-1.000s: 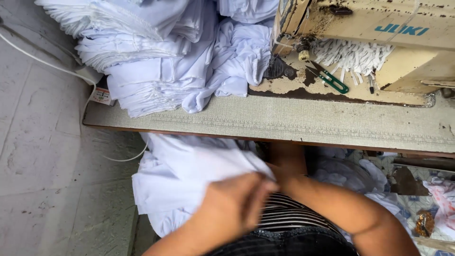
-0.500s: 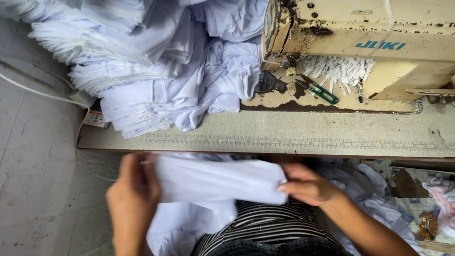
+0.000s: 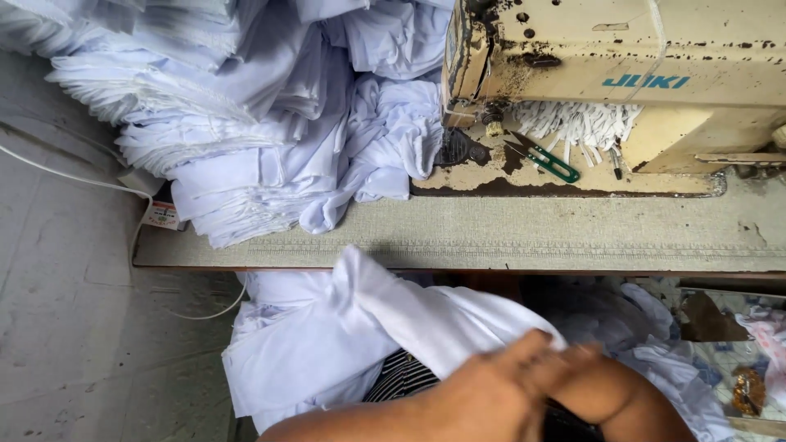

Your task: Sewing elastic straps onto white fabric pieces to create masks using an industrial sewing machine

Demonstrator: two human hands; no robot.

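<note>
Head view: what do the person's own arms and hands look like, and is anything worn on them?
Both hands are bare, with no gloves. The left hand and the right hand show no rings or watch in view. Both forearms are bare as far as the picture reaches, so no sleeve shows. A black-and-white striped garment covers the body beneath them.

Label 1: small white card [image 3: 164, 215] with red and blue print, at the left end of the table [image 3: 491, 237], tucked under the edge of the stacked white cloth [image 3: 229, 147]. Rectangular, partly hidden.

Label 2: teal lettering mark [image 3: 645, 81] on the cream front face of the sewing machine [image 3: 614, 49], upper right.

No packages, signs or screens seen.
</note>
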